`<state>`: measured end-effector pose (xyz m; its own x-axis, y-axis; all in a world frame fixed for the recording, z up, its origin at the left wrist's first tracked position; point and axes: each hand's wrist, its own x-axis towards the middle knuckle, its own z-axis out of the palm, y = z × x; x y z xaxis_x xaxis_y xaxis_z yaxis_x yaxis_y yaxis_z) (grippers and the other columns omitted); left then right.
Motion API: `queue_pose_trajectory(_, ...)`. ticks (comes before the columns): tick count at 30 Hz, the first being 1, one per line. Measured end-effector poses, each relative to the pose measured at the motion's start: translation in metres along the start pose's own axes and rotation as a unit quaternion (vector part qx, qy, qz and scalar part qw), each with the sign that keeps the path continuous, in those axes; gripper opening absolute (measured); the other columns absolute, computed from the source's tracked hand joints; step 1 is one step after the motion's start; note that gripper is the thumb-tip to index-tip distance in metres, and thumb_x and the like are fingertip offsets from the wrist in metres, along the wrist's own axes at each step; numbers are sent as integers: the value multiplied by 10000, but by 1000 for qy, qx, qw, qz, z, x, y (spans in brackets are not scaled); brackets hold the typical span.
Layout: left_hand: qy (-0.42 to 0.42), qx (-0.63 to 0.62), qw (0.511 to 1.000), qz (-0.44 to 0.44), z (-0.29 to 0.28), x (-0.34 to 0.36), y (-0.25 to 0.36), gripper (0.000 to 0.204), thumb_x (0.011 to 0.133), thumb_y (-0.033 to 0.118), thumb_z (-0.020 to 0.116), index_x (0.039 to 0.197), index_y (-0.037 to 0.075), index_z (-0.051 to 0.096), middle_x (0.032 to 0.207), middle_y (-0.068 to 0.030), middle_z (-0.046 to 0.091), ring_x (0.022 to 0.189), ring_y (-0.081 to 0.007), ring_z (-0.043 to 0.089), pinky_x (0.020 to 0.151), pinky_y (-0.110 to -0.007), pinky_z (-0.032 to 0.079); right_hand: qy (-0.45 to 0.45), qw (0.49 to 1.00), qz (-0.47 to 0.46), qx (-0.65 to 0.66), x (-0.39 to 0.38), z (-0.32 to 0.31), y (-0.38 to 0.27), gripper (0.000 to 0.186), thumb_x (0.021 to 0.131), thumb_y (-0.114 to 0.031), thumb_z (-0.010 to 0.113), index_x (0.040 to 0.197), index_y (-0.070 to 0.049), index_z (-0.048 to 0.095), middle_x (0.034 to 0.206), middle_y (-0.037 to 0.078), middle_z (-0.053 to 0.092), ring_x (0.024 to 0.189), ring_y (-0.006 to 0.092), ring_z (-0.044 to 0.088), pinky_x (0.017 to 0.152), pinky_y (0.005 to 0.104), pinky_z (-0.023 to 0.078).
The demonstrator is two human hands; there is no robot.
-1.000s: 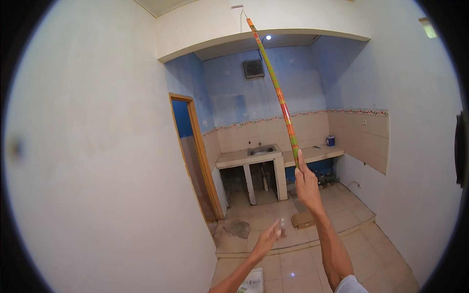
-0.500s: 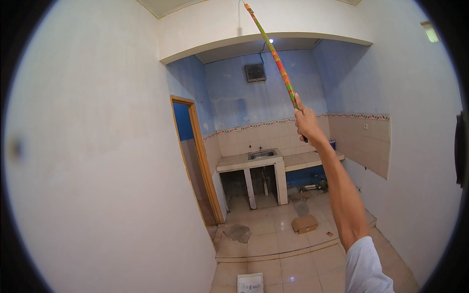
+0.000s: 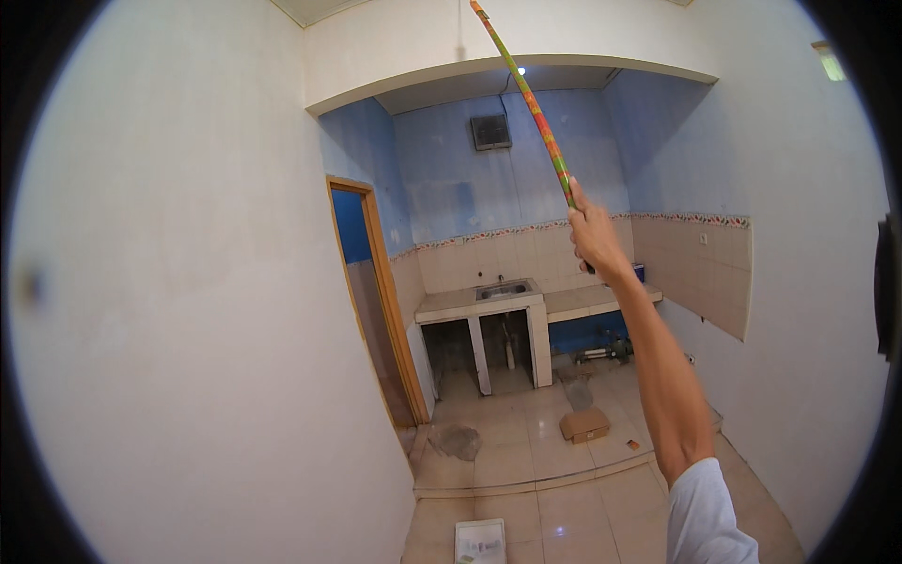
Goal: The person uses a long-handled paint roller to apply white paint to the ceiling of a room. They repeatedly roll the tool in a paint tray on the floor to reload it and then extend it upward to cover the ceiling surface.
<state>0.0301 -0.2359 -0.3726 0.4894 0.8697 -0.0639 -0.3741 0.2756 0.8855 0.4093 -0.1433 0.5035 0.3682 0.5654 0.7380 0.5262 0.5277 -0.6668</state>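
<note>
My right hand (image 3: 597,240) is wrapped around the lower end of a long pole (image 3: 542,122) patterned in orange, red and green. The arm is stretched up and forward, in a pale short sleeve. From my fist the pole slants up to the left, across the view of the blue back wall, to the white wall (image 3: 395,52) above the wide opening. Its far end runs to the upper edge of the picture, so whatever is fixed there is cut off. A faint shadow lies on that white wall beside the pole. My left hand is out of view.
A tiled counter with a sink (image 3: 505,289) stands ahead, a wooden door frame (image 3: 376,291) at its left. On the floor lie a cardboard box (image 3: 584,426) near a raised step (image 3: 536,486) and a white tray (image 3: 480,540) below. Plain walls flank both sides.
The pole's upper end has slid slightly higher, and the thin wire at its tip has left the picture. The room sits a little higher in view. My grip is the same.
</note>
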Motion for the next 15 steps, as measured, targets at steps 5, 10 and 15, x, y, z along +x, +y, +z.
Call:
queue_pose_trajectory(5, -27, 18, 999, -37, 10, -7, 12, 622, 961, 308, 656, 1506, 128, 417, 1217, -107, 666, 1110, -217, 651, 925, -397, 542, -5, 1000, -11, -14, -31, -10, 58, 594, 1014, -198, 409, 1592, -298, 311, 636, -44, 342, 463, 69, 323, 382, 268, 370)
queue_pose_trajectory(10, -5, 35, 997, -68, -9, -10, 1, 625, 940, 371, 671, 1480, 147, 451, 1165, -81, 686, 1082, -187, 658, 912, -391, 530, 6, 999, -16, -40, -28, -26, 58, 591, 1013, -207, 409, 1592, -280, 313, 641, -51, 345, 468, 61, 329, 378, 263, 366)
queue_pose_trajectory(15, 41, 50, 994, -84, 1, -27, 17, 633, 924, 399, 679, 1467, 156, 463, 1152, -63, 688, 1067, -180, 657, 935, -412, 511, 7, 999, 11, -46, 12, -39, 15, 585, 1010, -212, 408, 1585, -288, 331, 641, -44, 360, 480, 62, 348, 385, 263, 371)
